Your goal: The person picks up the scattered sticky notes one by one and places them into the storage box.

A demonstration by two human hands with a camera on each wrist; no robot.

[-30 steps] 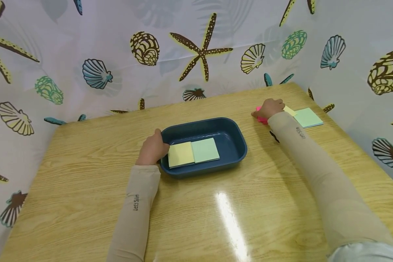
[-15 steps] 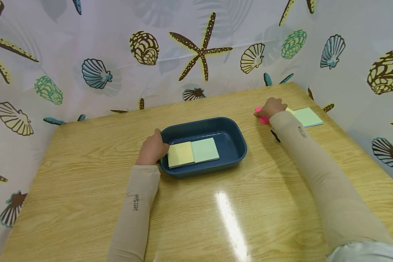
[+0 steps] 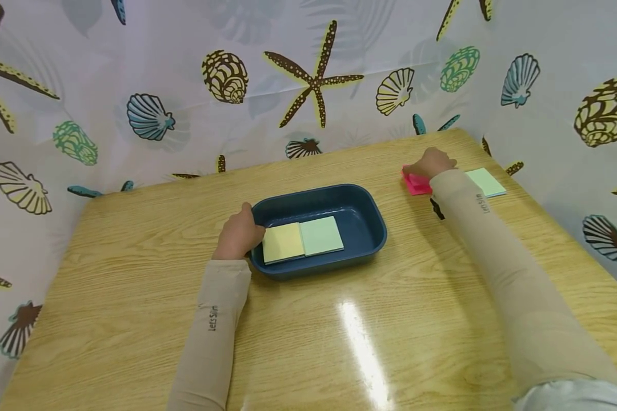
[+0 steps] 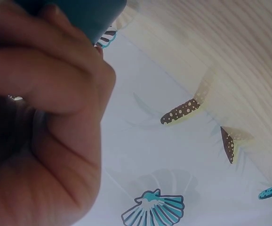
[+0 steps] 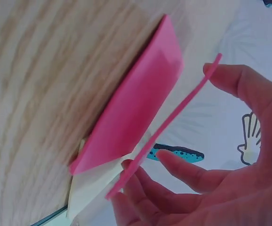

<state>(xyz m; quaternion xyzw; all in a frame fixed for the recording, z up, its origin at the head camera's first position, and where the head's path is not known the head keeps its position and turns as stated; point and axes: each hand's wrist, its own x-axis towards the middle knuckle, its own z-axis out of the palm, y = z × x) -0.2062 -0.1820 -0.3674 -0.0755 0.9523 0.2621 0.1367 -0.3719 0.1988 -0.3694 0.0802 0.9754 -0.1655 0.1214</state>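
Observation:
In the head view my left hand [image 3: 238, 233] grips the left end of a dark blue plastic tray [image 3: 362, 234]. A yellow sticky note pad [image 3: 283, 242] and a pale green one [image 3: 321, 235] lie side by side inside it. At the back right, my right hand [image 3: 432, 164] pinches a thin pink sticky note pad [image 5: 173, 115] by its edges, thumb on one side and fingertips on the other. Below it a second pink pad [image 5: 136, 99] lies on the table, overlapping a pale yellow pad [image 5: 96, 186]. The sleeve and hand hide that yellow pad in the head view.
Another pale green pad [image 3: 485, 181] lies near the right edge of the wooden table [image 3: 133, 297]. A white curtain [image 3: 185, 34] printed with shells and starfish hangs along the back and sides.
My right hand has lifted one pink pad off the other and shifted slightly up and to the right. The left hand and tray have stayed in place.

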